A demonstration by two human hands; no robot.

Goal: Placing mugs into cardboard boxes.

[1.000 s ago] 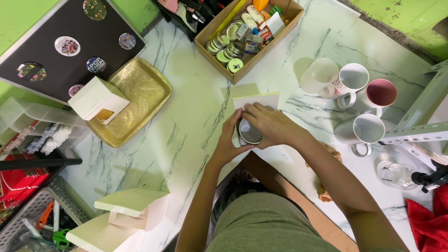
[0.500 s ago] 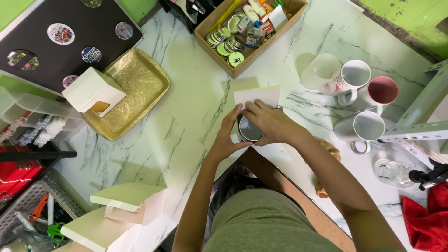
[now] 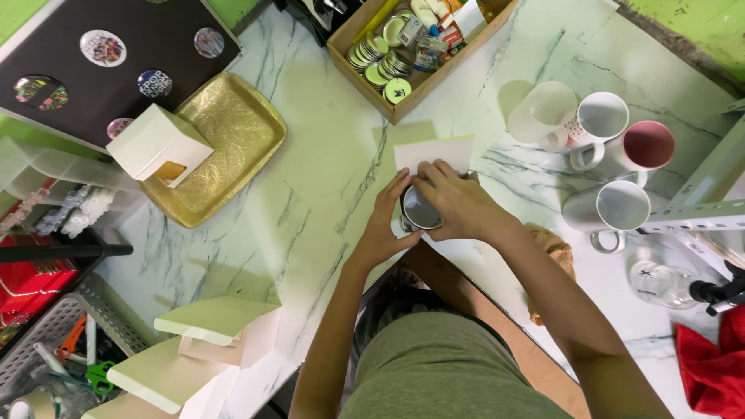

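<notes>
Head view: the left hand (image 3: 386, 221) and the right hand (image 3: 458, 203) are meeting at the near edge of the marble table (image 3: 326, 155). Both are closing around a small round metal-rimmed disc (image 3: 421, 209), which is sitting between them just in front of the person's body. The left hand's fingers are curling against the disc's left rim; the right hand is covering its right side and top, fingers bent over it. A sheet of white paper (image 3: 432, 152) is lying on the table just beyond the hands, touching the right fingertips.

A cardboard box (image 3: 419, 46) holding round badge parts is standing farther back. Four mugs (image 3: 613, 163) are grouping at the right, one with a pink inside. A gold tray (image 3: 225, 147) is lying at the left, with a white carton (image 3: 159, 143) resting on its edge. A black board (image 3: 93, 70) carrying round badges is lying beyond the tray.
</notes>
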